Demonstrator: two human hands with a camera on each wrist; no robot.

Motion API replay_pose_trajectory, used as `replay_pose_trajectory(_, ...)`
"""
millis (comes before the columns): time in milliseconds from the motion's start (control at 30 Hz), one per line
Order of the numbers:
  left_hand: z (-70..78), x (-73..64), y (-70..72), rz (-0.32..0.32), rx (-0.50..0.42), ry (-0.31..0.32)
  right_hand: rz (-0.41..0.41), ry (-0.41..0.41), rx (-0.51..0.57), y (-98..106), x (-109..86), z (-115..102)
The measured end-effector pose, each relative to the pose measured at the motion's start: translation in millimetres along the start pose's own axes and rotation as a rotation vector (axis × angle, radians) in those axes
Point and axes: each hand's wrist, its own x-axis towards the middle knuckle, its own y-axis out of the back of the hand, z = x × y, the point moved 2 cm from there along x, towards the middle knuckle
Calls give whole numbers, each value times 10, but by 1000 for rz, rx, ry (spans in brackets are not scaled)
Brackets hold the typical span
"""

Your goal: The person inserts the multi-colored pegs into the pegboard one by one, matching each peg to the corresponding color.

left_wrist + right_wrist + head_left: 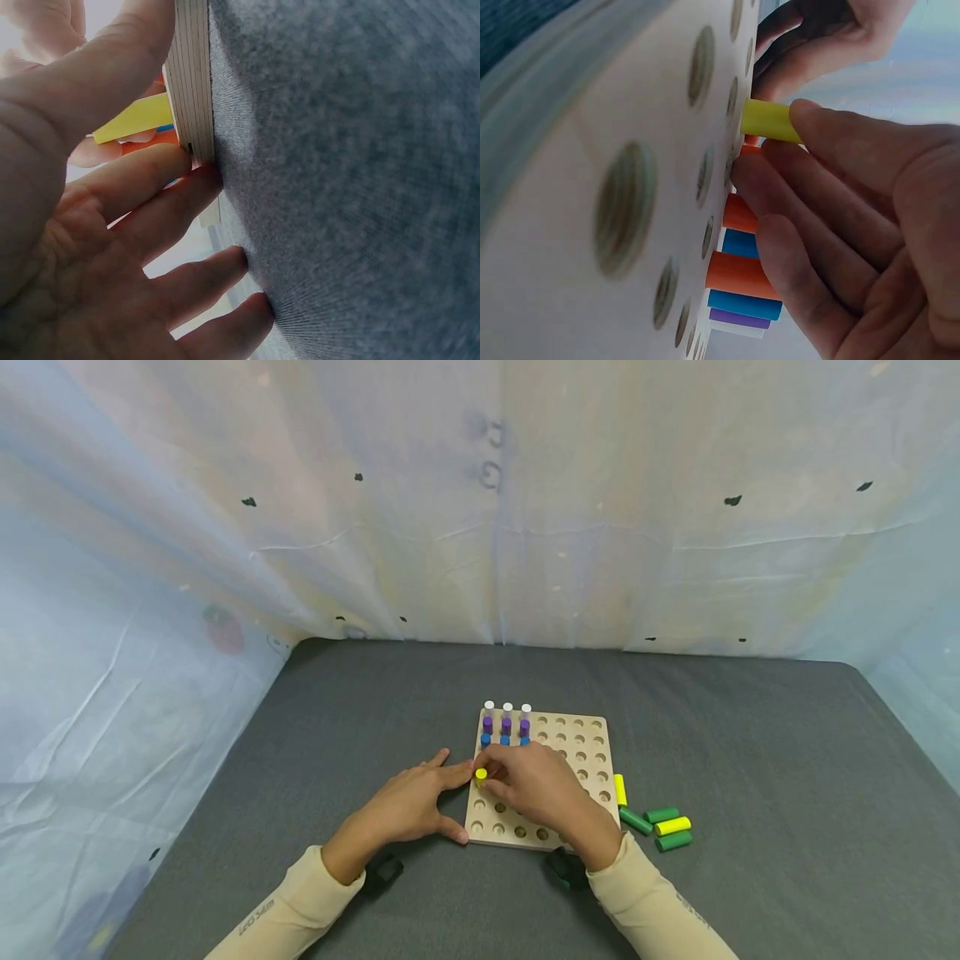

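Pinches a yellow cylindrical peg (481,779) in the right hand (536,783) near the left edge of a square pale wooden board (570,731); touches that edge with the left hand (408,800). Has upright white, purple and blue cylindrical pegs (506,727) beyond, loose green and yellow cylinders (673,841) rightward.

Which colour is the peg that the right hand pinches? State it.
The peg is yellow, seen best in the right wrist view.

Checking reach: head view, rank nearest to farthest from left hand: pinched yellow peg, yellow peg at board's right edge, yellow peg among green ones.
1. Pinched yellow peg: beside left hand, left side of board.
2. Edge yellow peg: at board's right edge.
3. Outer yellow peg: further right, among green pegs.
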Motion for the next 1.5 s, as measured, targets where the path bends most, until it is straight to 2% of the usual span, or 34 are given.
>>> replay_pose_trajectory(300,1,-8,8,-6,11,11,-28,10,16,53,-31,-37)
replay_pose_trajectory(467,4,1,-3,-18,25,27,-29,-21,40,157,-180,13)
replay_pose_trajectory(667,4,0,-30,-43,7,60,-2,-66,13,285,-465,282)
replay_pose_trajectory(867,-3,10,-24,-33,19,59,15,-122,9,488,-727,561)
replay_pose_trajectory(1167,0,14,-9,-19,15,47,17,-162,-20,734,-1083,936)
replay_pose_trajectory(1267,4,11,-6,-14,12,41,3,-176,-30,813,-1171,1046)
replay_pose_trajectory(1500,-5,17,-1,-26,16,48,-133,-216,22,951,-1296,1273)
